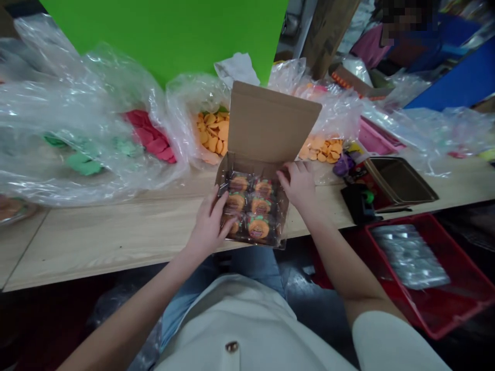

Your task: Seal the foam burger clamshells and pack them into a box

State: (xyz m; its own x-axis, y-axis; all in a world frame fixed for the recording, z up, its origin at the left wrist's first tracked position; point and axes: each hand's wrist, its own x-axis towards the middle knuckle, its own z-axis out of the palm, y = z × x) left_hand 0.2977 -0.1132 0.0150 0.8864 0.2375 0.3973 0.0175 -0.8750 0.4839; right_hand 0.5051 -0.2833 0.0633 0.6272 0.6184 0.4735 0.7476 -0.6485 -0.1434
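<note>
An open cardboard box (285, 221) rests at the table's front edge, its brown lid (270, 121) raised at the back. Inside are several round orange pieces (258, 226) with green and red bits, packed in clear plastic in two columns. My left hand (209, 221) grips the box's left side, thumb and a finger reaching over the wall toward the packed pieces. At the back right corner, my right hand (298, 184) is closed on the box's wall near the lid's hinge.
Clear plastic bags (96, 93) of green, red and orange pieces line the back of the table (127, 232). A black tape dispenser (359, 203) and a rectangular tin (402, 180) stand at right. Below is a red crate (460, 309) with clear plastic packs. Another person (369, 46) is beyond.
</note>
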